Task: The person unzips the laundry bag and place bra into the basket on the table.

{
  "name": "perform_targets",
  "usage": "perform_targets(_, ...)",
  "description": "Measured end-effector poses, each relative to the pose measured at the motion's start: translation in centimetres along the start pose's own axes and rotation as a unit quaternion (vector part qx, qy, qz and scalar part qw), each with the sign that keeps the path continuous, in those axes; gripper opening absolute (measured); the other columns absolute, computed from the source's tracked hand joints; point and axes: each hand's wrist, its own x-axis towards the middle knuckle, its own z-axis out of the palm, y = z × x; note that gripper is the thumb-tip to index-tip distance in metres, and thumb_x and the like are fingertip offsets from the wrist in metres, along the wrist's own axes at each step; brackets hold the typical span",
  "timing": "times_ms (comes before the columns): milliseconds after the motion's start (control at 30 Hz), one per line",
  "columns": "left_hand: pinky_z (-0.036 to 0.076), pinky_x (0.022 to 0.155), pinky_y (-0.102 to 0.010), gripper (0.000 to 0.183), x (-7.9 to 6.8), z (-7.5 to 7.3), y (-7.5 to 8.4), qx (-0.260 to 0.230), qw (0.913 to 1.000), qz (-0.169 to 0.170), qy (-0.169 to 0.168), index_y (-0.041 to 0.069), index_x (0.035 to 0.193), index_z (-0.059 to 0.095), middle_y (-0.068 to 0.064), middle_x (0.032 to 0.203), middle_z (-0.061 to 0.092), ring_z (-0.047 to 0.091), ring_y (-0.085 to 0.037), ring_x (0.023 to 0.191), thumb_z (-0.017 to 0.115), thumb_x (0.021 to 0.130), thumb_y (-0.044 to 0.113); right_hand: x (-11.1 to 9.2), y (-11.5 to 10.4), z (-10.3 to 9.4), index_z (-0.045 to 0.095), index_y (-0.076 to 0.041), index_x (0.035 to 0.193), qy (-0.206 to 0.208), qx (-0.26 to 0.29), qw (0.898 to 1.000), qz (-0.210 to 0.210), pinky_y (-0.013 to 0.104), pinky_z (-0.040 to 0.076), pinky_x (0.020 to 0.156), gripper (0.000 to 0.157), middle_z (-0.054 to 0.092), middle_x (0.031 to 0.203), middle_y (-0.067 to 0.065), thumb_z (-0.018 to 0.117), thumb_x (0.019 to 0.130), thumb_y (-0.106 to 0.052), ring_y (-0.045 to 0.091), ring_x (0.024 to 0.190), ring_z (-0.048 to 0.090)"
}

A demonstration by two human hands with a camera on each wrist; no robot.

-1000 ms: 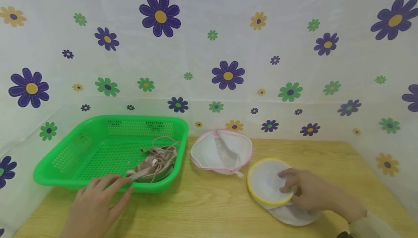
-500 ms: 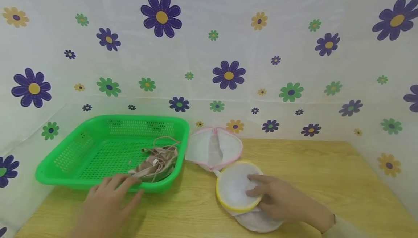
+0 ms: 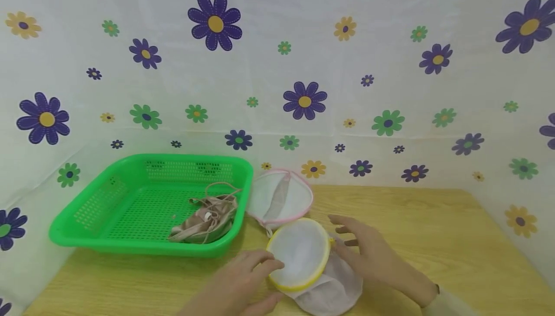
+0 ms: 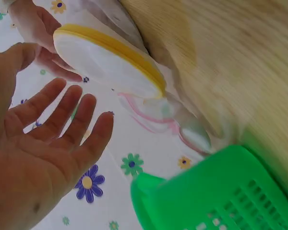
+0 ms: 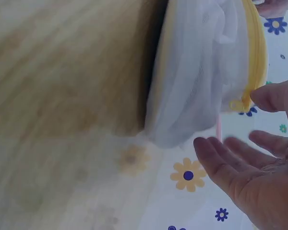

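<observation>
A white mesh laundry bag [image 3: 301, 253] with a round yellow zipped rim lies at the front middle of the table in the head view. Its soft body [image 5: 187, 81] bulges out below the rim. My left hand [image 3: 243, 280] is at the bag's left edge, fingers loosely spread; the left wrist view shows its palm [image 4: 38, 167] holding nothing. At the other side is my right hand [image 3: 375, 256], fingers apart. Its thumb [image 5: 273, 98] is close to the yellow zipper pull [image 5: 237, 105]; whether it touches I cannot tell.
Behind the yellow-rimmed bag lies a second mesh bag [image 3: 299, 200] with pink trim, partly unzipped. To the left stands a green plastic basket [image 3: 151, 247], with a crumpled beige cloth item with cords [image 3: 217, 215] inside. A flowered sheet [image 3: 269, 75] hangs behind the wooden table [image 3: 412, 215].
My right hand has drawn the yellow-rimmed bag leftward to the middle and let go of its top. My left hand has left the basket's rim and come right to the bag.
</observation>
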Motion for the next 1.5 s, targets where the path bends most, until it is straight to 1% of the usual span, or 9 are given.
perform_targets(67,0.055,0.087,-0.028,0.048,0.6,0.5,0.3,-0.024,0.9985,-0.023,-0.044,0.015,0.124,0.063,0.004,0.118,0.063,0.063,-0.012,0.104,0.078,0.087,0.042,0.3,0.0,-0.3,0.062,-0.004,0.135,0.001,-0.005,1.0,0.011,0.028,0.061,0.078,0.04,0.072,0.124,0.014,0.068,0.096,-0.01,0.026,0.105,0.072)
perform_targets(200,0.055,0.085,-0.029,0.051,1.5,1.5,0.7,-0.063,0.9875,-0.07,-0.126,0.015,0.132,0.057,0.0,0.126,0.058,0.059,-0.015,0.107,0.072,0.092,0.044,0.6,-0.1,-0.5,0.073,-0.007,0.12,-0.033,-0.015,0.999,0.029,0.022,0.058,0.074,0.026,0.078,0.106,0.003,0.069,0.096,-0.015,0.009,0.091,0.071)
perform_targets(300,0.054,0.078,-0.027,0.047,1.7,2.0,0.8,-0.066,0.9817,-0.087,-0.156,0.017,0.132,0.054,0.0,0.124,0.056,0.058,-0.015,0.101,0.068,0.095,0.043,0.7,-0.2,-0.3,0.076,-0.01,0.114,-0.05,-0.018,0.998,0.028,0.021,0.057,0.073,0.021,0.078,0.101,-0.001,0.069,0.095,-0.013,0.003,0.088,0.068)
perform_targets(467,0.052,0.067,-0.023,0.04,1.9,2.3,1.1,-0.052,0.9786,-0.106,-0.168,0.021,0.13,0.052,0.002,0.119,0.056,0.057,-0.012,0.092,0.061,0.099,0.045,0.7,-0.3,-0.1,0.078,-0.012,0.108,-0.042,-0.018,0.999,0.025,0.021,0.058,0.072,0.017,0.078,0.097,-0.003,0.07,0.094,-0.012,0.002,0.085,0.068)
perform_targets(733,0.052,0.068,-0.023,0.043,1.9,2.8,1.1,-0.059,0.9783,-0.104,-0.169,0.021,0.13,0.054,0.001,0.117,0.056,0.056,-0.009,0.085,0.046,0.105,0.055,0.7,-0.3,0.1,0.074,-0.013,0.102,-0.024,-0.039,0.999,-0.01,0.018,0.056,0.068,0.011,0.077,0.094,-0.001,0.063,0.1,-0.012,0.004,0.082,0.068)
perform_targets(867,0.049,0.063,-0.021,0.043,2.1,3.2,1.1,-0.066,0.9763,-0.112,-0.173,0.02,0.126,0.057,0.001,0.111,0.057,0.051,-0.006,0.076,0.045,0.105,0.055,0.6,-0.1,0.5,0.068,-0.015,0.099,-0.011,-0.053,0.998,-0.028,0.02,0.055,0.066,0.012,0.073,0.089,-0.004,0.059,0.102,-0.009,0.0,0.079,0.063)
perform_targets(1033,0.046,0.061,-0.021,0.04,2.4,3.5,1.1,-0.084,0.9691,-0.141,-0.184,0.019,0.125,0.057,0.002,0.105,0.055,0.047,-0.005,0.07,0.048,0.105,0.052,0.4,0.2,0.8,0.065,-0.015,0.096,-0.009,-0.063,0.998,-0.024,0.02,0.056,0.069,0.015,0.074,0.088,-0.002,0.056,0.101,-0.004,0.004,0.081,0.067)
perform_targets(1267,0.037,0.053,-0.019,0.028,2.7,3.7,1.4,-0.058,0.9771,-0.127,-0.16,0.018,0.116,0.054,0.004,0.091,0.047,0.037,-0.006,0.059,0.048,0.105,0.043,0.4,0.2,0.8,0.062,-0.014,0.093,-0.008,-0.08,0.996,-0.049,0.022,0.058,0.069,0.016,0.075,0.088,0.0,0.057,0.1,0.0,0.008,0.083,0.071)
perform_targets(1500,0.037,0.054,-0.019,0.027,2.8,3.7,1.4,-0.044,0.9805,-0.123,-0.147,0.017,0.116,0.054,0.004,0.089,0.047,0.036,-0.006,0.058,0.05,0.104,0.041,0.4,0.1,0.7,0.063,-0.013,0.094,-0.015,-0.072,0.996,-0.047,0.025,0.061,0.074,0.017,0.078,0.094,0.004,0.056,0.1,0.001,0.016,0.089,0.076)
